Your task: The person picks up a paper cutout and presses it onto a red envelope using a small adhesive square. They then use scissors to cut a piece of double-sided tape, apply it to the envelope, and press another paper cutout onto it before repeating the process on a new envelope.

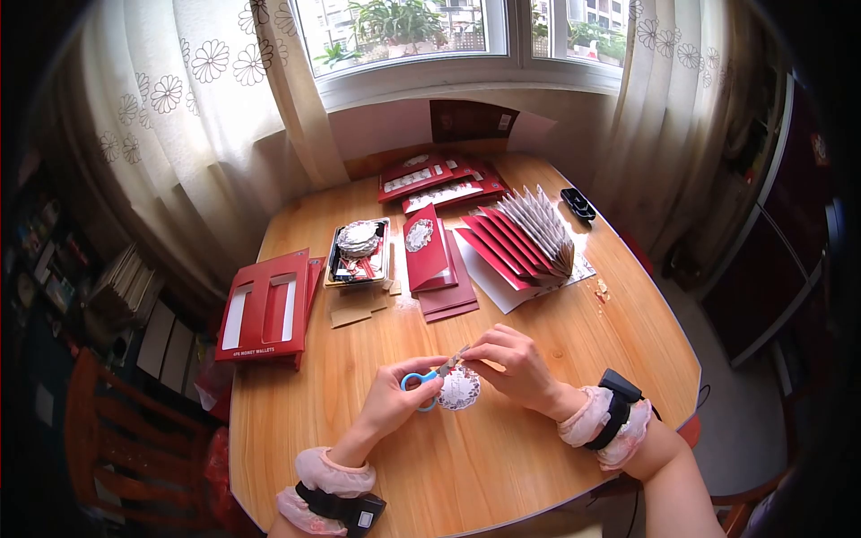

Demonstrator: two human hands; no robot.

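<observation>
My left hand [405, 393] is closed around a small pair of scissors with light blue handles [415, 380], the blades pointing up and to the right. My right hand [508, 360] pinches its thumb and fingers together right at the blade tips; what is between them is too small to make out. Just below the blades, a round white paper tag with a lacy dark floral edge [459, 391] overlaps the left fingertips in this view. Pale pink gathered cuffs and black strapped devices sit on both wrists.
Red money wallet packs [269, 309] lie at left, with more red packs [439, 184] at the back. A tray [359, 276] holds stacked round tags. Red cards [429, 249] lie mid-table, beside fanned red-and-white envelopes [529, 238]. A black object [578, 204] rests near the right edge.
</observation>
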